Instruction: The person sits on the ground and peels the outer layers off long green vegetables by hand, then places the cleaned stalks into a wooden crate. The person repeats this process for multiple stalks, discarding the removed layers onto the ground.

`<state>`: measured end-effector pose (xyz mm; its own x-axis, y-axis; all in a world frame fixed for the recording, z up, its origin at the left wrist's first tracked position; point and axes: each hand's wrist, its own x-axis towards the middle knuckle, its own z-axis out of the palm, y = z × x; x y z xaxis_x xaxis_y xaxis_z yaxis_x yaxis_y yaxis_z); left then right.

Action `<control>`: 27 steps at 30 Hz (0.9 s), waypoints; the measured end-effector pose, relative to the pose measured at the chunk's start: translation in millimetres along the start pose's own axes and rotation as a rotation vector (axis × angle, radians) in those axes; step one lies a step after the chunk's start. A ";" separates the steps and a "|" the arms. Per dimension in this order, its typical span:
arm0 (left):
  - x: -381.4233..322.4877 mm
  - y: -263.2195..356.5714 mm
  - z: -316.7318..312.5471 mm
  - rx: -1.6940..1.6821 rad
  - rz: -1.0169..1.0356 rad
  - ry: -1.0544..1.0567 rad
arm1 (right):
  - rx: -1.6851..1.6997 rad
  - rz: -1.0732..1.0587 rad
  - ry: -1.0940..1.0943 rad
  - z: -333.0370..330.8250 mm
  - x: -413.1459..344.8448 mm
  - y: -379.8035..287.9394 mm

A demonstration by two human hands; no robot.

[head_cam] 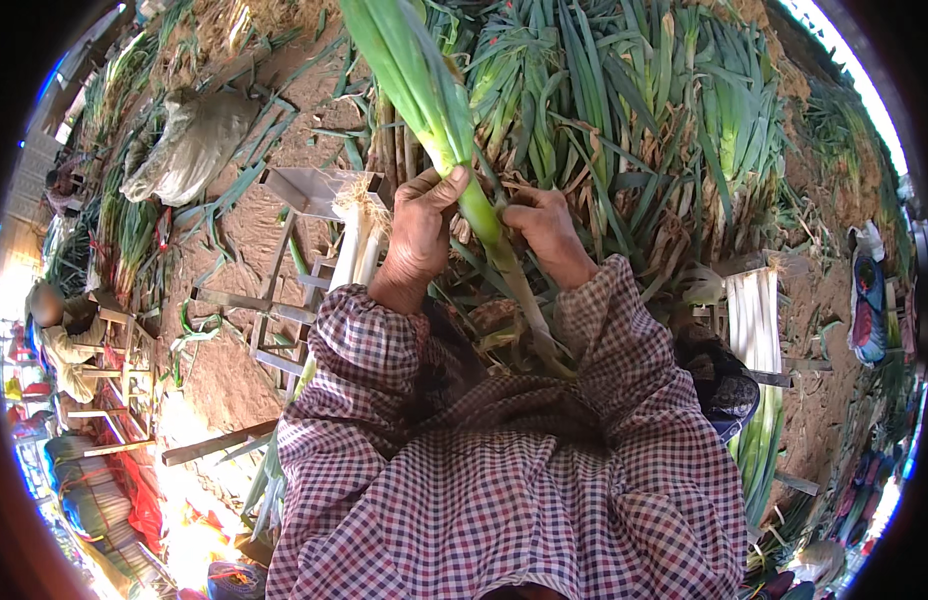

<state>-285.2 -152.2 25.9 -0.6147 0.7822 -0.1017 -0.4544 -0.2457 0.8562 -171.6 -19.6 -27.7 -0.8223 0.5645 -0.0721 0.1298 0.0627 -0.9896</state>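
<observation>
A thick leek (479, 206) slants across the middle, its broad green leaves at the top and its pale, brownish lower end near my lap. My left hand (423, 232) grips it where the leaves fan out, thumb laid over the stem. On the stem's other side, my right hand (543, 229) has its thumb and forefinger pinched on a narrow green leaf (488, 169). The curled fingers hide the end of that leaf. Beyond both hands, a dense row of untrimmed leeks (606, 97) stands with dry brown husks low on the stems.
White-stemmed leeks lie in metal racks: one bundle (351, 244) at left, another (754, 315) at right. A metal frame (276, 307) stands on the dirt floor (216, 360). At upper left is a plastic sack (186, 150). A person (70, 337) sits far left beside another frame (123, 375).
</observation>
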 end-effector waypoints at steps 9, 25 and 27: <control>-2.1 -2.8 -11.9 -0.132 0.127 -0.081 | -0.931 0.373 -0.060 -34.8 -44.5 134.6; 6.8 -10.3 -11.9 -0.413 0.011 -0.164 | -0.054 -0.180 -0.232 -3.8 -37.7 -21.2; 5.4 -10.6 -15.7 -0.384 -0.026 -0.123 | 0.054 -0.129 -0.186 10.3 -39.7 -34.5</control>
<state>-293.8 -154.4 8.3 -0.5283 0.8481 -0.0393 -0.6913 -0.4028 0.5999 -149.1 -52.6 8.1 -0.9186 0.3932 0.0390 -0.0092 0.0773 -0.9970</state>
